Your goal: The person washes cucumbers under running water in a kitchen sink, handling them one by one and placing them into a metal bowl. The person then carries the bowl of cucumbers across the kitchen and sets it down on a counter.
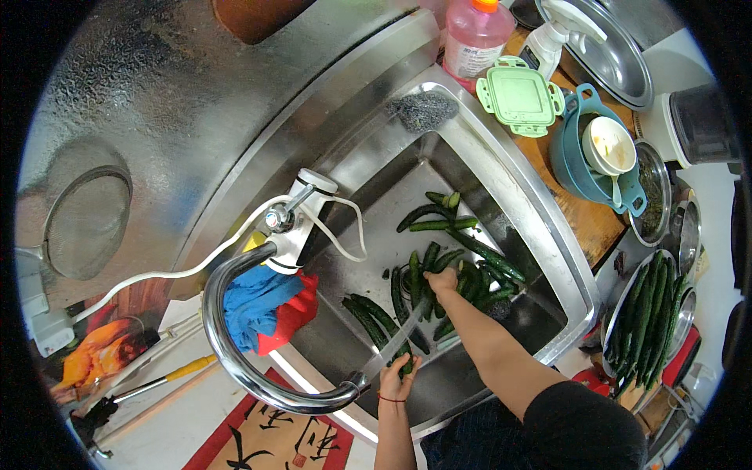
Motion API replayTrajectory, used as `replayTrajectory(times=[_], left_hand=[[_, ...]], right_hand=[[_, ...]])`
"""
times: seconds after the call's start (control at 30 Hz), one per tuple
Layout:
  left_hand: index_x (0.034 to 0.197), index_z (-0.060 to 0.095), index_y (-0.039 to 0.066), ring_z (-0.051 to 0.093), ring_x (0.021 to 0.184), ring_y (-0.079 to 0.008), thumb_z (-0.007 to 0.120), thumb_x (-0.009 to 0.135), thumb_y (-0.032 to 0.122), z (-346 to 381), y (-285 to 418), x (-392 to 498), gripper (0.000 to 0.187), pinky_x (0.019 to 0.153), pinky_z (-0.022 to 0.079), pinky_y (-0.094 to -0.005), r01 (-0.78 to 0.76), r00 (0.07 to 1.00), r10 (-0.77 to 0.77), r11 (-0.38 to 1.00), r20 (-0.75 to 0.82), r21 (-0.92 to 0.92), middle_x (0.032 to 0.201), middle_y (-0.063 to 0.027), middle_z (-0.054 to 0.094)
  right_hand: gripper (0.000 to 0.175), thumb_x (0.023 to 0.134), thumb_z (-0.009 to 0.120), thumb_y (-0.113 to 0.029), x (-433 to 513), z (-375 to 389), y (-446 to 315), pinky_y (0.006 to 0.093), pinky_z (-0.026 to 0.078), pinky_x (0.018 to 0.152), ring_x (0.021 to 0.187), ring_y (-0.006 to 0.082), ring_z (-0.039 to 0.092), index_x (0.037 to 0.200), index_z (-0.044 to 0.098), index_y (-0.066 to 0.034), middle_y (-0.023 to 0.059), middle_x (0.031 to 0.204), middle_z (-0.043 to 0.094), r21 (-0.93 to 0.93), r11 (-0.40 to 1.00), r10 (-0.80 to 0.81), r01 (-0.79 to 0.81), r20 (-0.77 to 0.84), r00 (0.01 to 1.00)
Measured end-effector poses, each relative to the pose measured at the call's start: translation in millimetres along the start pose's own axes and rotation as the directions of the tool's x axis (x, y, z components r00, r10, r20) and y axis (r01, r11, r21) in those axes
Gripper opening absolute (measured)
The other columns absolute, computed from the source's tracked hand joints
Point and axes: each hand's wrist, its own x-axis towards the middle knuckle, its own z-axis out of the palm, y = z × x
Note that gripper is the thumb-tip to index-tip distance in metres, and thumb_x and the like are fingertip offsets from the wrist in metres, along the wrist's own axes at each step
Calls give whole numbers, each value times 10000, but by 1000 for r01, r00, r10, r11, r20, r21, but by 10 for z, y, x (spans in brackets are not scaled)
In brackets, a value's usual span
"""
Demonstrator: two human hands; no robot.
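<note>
Water streams from the chrome faucet [282, 405] into a stainless steel sink [376, 232]. At the sink's near side, my left hand [399, 379] holds a dark green cucumber [405, 363] close to that stream. My right hand [443, 282] reaches into the middle of the basin, with its fingers closed around a cucumber [432, 255] in the pile; the palm side is hidden. More cucumbers [490, 255] lie heaped right of this hand. Two others [370, 320] rest to its left, and several [440, 220] lie farther up the basin.
Blue and red cloths [264, 308] hang at the sink's left edge beside a white water heater tap [305, 217] with a cable. On the right stand a heaped bowl of cucumbers [646, 317], a blue basin [570, 158] with bowls, a green lid [520, 97] and a pink bottle [476, 44].
</note>
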Motion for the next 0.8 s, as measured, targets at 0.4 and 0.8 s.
replayTrajectory(times=[0.4,0.8], left_hand=[[1243,480,-70,615,1012,-278,595,913,114,204,43,-54,395,742,519,-328,-18,950,-9,996,312,85,1177,-176,580],[1161,518,-18,640,968,-341,700,850,164,170,122,-502,404,745,552,-373,-315,864,243,944,441,98,1107,-172,595]], right_hand=[[361,920,629,-242,-1112,-268,-41,327,424,473,482,153,464,1045,413,18,39,602,473,757,603,-210,-251,455,866],[247,1001,433,-173,-726,-343,-825,306,427,492,482,133,433,854,524,3,37,636,483,610,774,-337,-167,621,707]])
